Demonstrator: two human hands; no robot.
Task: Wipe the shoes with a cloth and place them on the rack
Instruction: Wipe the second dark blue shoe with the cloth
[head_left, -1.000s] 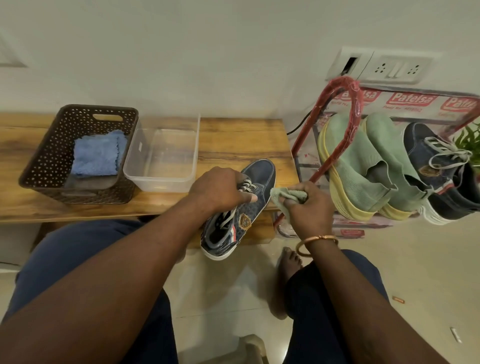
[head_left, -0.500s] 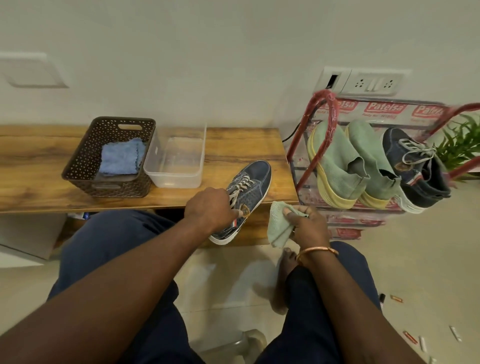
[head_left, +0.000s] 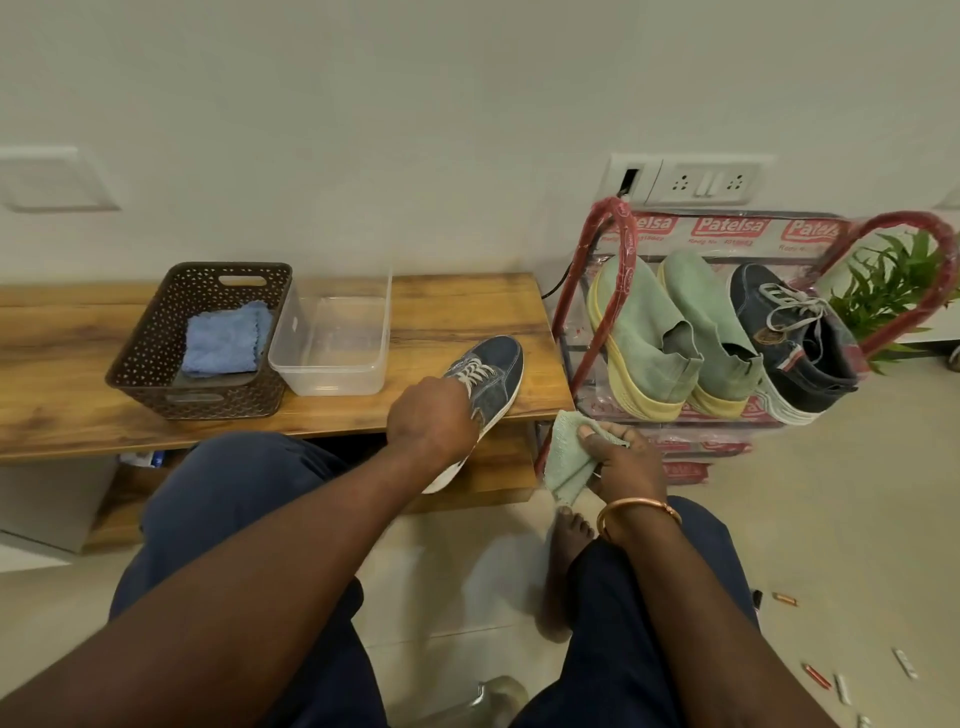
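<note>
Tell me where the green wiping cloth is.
Head view, right of centre: the pale green cloth hangs from the right hand, between the wooden bench and the red metal shoe rack.

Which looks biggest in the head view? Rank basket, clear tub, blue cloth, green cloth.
1. Basket.
2. Clear tub.
3. Blue cloth and green cloth: alike; the right hand partly hides the green one, so unranked.

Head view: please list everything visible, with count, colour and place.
held shoe: 1, blue, bench edge
green cloth: 1, right hand
rack: 1, red, right of bench
green shoes: 2, yellow soles, rack
racked shoe: 1, blue, rack
basket: 1, brown, bench
blue cloth: 1, in basket
tub: 1, clear, beside basket
bench: 1, wood
plant: 1, green, behind rack
left hand: grips held shoe
right hand: holds green cloth
</note>
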